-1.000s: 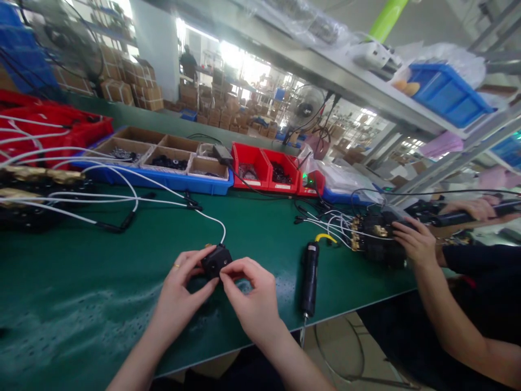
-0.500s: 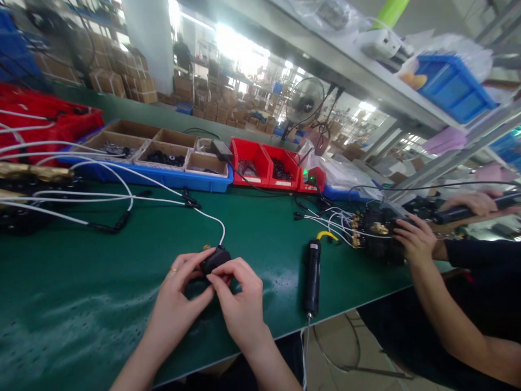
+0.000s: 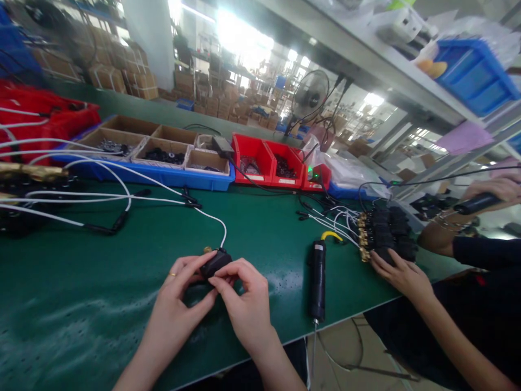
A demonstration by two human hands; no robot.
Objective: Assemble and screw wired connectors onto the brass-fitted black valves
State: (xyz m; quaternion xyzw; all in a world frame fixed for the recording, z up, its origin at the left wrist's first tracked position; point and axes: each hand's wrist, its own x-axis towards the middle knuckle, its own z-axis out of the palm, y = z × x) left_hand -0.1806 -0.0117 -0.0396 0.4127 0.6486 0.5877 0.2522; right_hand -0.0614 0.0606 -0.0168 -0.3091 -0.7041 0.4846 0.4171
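Observation:
Between my two hands, just above the green tabletop (image 3: 171, 222), is a small black block-shaped part (image 3: 215, 263) with a brass fitting (image 3: 208, 250) at its back left. A white cable (image 3: 222, 225) runs out of its far side. My left hand (image 3: 183, 293) grips the part from the left, thumb and fingers around it. Pressed together at its near right edge are the thumb and fingertips of my right hand (image 3: 242, 288); whether they pinch something small there is hidden. To the right lies a black electric screwdriver (image 3: 317, 279) with a yellow hook at its far end.
Brass-fitted assemblies with white cables (image 3: 32, 174) lie at left. Along the back stand a blue tray (image 3: 183, 180) of small parts and red bins (image 3: 254, 163). At right, a co-worker's hand (image 3: 401, 271) rests on black blocks (image 3: 385, 228); the other holds a black tool (image 3: 476, 203).
My hands stay on the black part almost unmoved. The co-worker's near hand has shifted left and toward the table edge on the black blocks, and the other hand's tool has been raised.

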